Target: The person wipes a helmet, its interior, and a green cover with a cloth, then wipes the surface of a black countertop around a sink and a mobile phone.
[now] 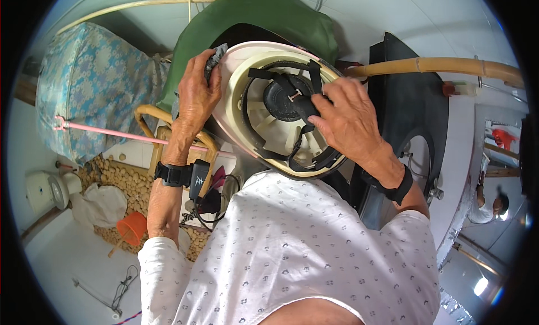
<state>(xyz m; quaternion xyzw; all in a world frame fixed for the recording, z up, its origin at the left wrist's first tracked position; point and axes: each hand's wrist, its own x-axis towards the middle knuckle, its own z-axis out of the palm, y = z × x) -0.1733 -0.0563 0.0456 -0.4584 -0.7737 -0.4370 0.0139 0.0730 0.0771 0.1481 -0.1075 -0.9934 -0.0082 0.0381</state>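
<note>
An upturned helmet (238, 83) with a pale shell and cream inner liner is in front of me, its hollow facing up. Inside it are a round black pad (279, 103) and black straps (303, 107) with a small buckle. My right hand (349, 116) reaches over the right side, fingers closed on the black strap. At the opposite rim, my left hand (197, 95) is closed around a crumpled grey cloth (215, 61), which lies against the edge of the shell. Part of the cloth is hidden by the fingers.
Behind the helmet is a green cover (269, 13). A blue flowered cover (95, 83) and a pink rod (112, 132) are at left, above pebbly flooring (129, 182) with an orange container (132, 228). A bamboo pole (438, 67) crosses the right, over a dark panel (412, 95).
</note>
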